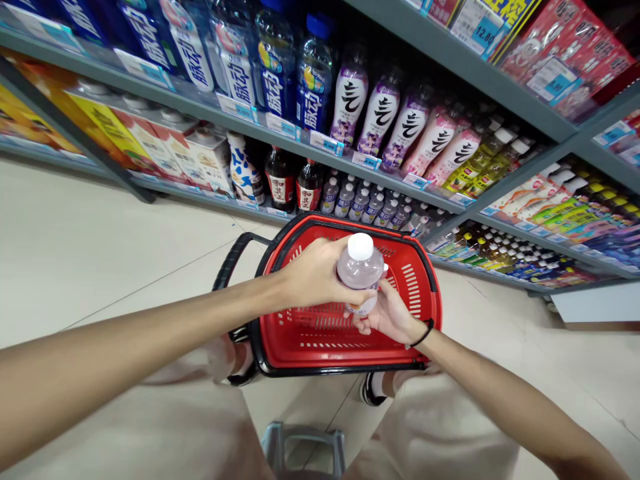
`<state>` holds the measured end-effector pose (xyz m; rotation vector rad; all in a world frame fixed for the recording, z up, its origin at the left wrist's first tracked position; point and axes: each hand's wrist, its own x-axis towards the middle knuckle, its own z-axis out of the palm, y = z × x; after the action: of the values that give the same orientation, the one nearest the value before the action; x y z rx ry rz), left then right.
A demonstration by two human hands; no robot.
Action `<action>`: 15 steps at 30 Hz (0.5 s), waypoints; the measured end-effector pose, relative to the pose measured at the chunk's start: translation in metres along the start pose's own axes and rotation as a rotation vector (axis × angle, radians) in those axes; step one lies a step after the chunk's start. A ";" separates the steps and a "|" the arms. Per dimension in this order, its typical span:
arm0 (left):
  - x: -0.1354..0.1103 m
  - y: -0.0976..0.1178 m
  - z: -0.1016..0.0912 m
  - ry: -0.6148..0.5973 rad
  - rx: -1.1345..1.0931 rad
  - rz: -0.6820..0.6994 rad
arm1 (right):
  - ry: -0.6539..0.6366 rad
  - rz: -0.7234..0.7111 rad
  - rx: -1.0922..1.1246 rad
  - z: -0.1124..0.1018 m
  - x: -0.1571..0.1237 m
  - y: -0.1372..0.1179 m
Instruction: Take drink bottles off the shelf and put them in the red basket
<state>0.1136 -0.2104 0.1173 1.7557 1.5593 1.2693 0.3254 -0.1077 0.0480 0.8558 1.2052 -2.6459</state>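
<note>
A small clear bottle (pixel 360 270) with a white cap and pale liquid is held upright over a red shopping basket (pixel 425 293). My left hand (pixel 315 273) wraps round the bottle's side from the left. My right hand (pixel 387 313) grips its lower part from below and the right; a black band circles that wrist. The basket stands on the floor in front of my knees, its black handle (pixel 233 260) folded down to the left. I see nothing inside the basket.
Grey store shelves (pixel 350 157) run across the back, packed with drink bottles, cartons and price tags. Small bottles like the held one stand on the lowest shelf (pixel 360 203) just behind the basket. Pale tiled floor (pixel 100 247) spreads to the left.
</note>
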 end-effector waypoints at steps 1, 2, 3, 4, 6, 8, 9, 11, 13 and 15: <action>0.000 0.000 0.000 -0.001 -0.002 0.001 | 0.020 0.002 -0.004 0.000 0.000 0.000; 0.000 -0.001 0.000 -0.002 -0.004 0.001 | 0.044 -0.001 -0.008 0.001 0.000 0.000; 0.001 -0.001 0.001 -0.004 -0.004 -0.001 | 0.071 -0.006 -0.012 0.002 0.000 -0.001; 0.001 -0.001 0.001 -0.007 -0.002 -0.004 | 0.094 -0.012 -0.015 0.003 0.000 -0.001; 0.001 -0.001 0.001 -0.012 0.002 -0.011 | 0.119 -0.024 -0.017 0.006 -0.001 -0.002; 0.002 -0.001 0.001 -0.012 0.006 -0.017 | 0.129 -0.023 -0.019 0.008 -0.002 -0.002; 0.002 -0.001 0.001 -0.010 0.009 -0.019 | 0.136 -0.020 -0.020 0.009 -0.002 -0.002; 0.002 -0.001 0.002 -0.007 0.015 -0.019 | 0.149 -0.013 -0.020 0.008 -0.002 -0.002; 0.002 -0.001 0.001 -0.005 0.013 -0.014 | 0.147 -0.016 -0.002 0.007 -0.001 -0.002; 0.003 -0.001 0.001 -0.012 -0.015 -0.022 | 0.139 -0.027 0.047 0.006 0.000 -0.002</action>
<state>0.1132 -0.2074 0.1169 1.7294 1.5536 1.2543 0.3223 -0.1106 0.0524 1.0548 1.1968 -2.6851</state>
